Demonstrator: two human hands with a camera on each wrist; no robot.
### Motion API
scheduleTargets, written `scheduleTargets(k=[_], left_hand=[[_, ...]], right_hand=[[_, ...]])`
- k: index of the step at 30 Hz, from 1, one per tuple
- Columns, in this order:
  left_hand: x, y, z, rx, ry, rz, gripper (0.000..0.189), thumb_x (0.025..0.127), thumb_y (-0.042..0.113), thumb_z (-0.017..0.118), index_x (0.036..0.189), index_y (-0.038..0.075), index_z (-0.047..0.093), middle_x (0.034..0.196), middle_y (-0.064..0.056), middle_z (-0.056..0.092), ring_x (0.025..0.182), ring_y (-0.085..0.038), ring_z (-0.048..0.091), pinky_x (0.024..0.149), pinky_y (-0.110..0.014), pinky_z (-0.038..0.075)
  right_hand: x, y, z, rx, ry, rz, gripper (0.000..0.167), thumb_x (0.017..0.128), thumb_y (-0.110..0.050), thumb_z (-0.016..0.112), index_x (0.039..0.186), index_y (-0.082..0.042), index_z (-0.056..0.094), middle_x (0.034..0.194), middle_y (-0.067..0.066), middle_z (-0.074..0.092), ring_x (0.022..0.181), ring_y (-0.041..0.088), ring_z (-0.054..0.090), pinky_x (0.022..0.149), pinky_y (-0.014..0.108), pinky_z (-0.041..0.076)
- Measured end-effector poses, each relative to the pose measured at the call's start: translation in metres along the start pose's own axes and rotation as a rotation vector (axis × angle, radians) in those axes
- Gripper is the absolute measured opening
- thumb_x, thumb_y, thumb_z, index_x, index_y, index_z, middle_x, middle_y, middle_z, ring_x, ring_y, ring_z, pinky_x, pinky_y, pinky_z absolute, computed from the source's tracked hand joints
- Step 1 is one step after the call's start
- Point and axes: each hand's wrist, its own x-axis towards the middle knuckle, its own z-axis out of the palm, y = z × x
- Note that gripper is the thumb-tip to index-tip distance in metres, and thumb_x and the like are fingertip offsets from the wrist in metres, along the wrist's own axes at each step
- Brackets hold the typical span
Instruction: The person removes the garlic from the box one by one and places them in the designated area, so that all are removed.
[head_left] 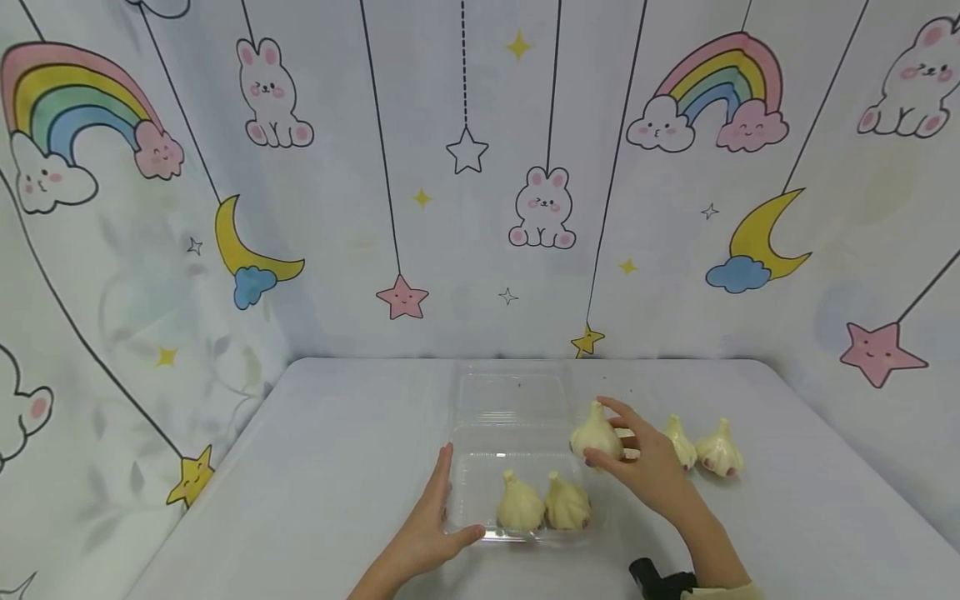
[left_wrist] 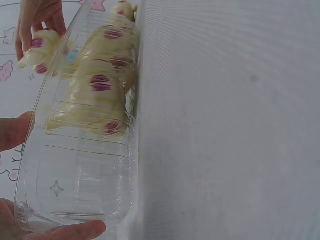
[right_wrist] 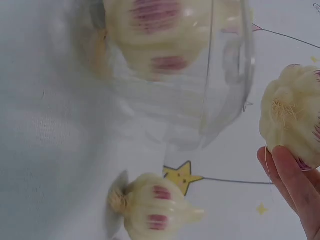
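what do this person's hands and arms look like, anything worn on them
The left hand and right hand are bare, with no gloves or rings visible. A pale beige sleeve edges the right arm, beside a black device. The left arm shows no sleeve in frame.

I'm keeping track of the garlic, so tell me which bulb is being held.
The garlic bulb gripped in the right hand; the other visible bulbs sit inside the clear container or on the white table.
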Motion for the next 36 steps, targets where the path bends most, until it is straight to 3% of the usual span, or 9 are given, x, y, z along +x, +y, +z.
scheduleTargets(k=[9, 20, 31, 36], left_hand=[[-0.001, -0.001, 0.000, -0.020, -0.015, -0.007, 0.107, 0.076, 0.020, 0.073, 0.146, 0.006, -0.006, 0.147, -0.029, -0.008, 0.126, -0.056, 0.016, 0.090, -0.065, 0.033], [-0.002, 0.000, 0.000, -0.028, -0.015, -0.009, 0.106, 0.076, 0.018, 0.073, 0.146, 0.007, -0.006, 0.147, -0.029, -0.008, 0.124, -0.058, 0.017, 0.090, -0.066, 0.033], [-0.001, 0.000, 0.000, -0.025, -0.012, -0.008, 0.106, 0.077, 0.017, 0.073, 0.146, 0.008, -0.006, 0.148, -0.028, -0.007, 0.124, -0.058, 0.018, 0.090, -0.065, 0.033], [-0.001, 0.000, 0.000, -0.022, -0.012, -0.010, 0.106, 0.077, 0.018, 0.073, 0.146, 0.008, -0.006, 0.147, -0.029, -0.007, 0.123, -0.059, 0.018, 0.089, -0.066, 0.033]], right_hand=[[-0.005, 0.014, -0.017, -0.048, 0.003, 0.052, 0.066, 0.078, -0.036, 0.071, 0.135, -0.024, 0.039, 0.119, 0.022, 0.051, 0.095, 0.034, 0.061, 0.069, 0.035, 0.055], [-0.009, 0.033, -0.024, -0.088, -0.006, 0.082, 0.068, 0.079, -0.036, 0.070, 0.136, -0.020, 0.037, 0.118, 0.025, 0.052, 0.095, 0.040, 0.060, 0.073, 0.043, 0.053], [-0.013, 0.049, -0.028, -0.103, -0.077, 0.154, 0.070, 0.079, -0.037, 0.070, 0.135, -0.014, 0.034, 0.117, 0.031, 0.051, 0.093, 0.045, 0.059, 0.068, 0.044, 0.054], [-0.015, 0.055, -0.029, -0.128, -0.101, 0.150, 0.069, 0.080, -0.035, 0.070, 0.133, -0.011, 0.034, 0.116, 0.034, 0.051, 0.092, 0.045, 0.059, 0.065, 0.044, 0.053]])
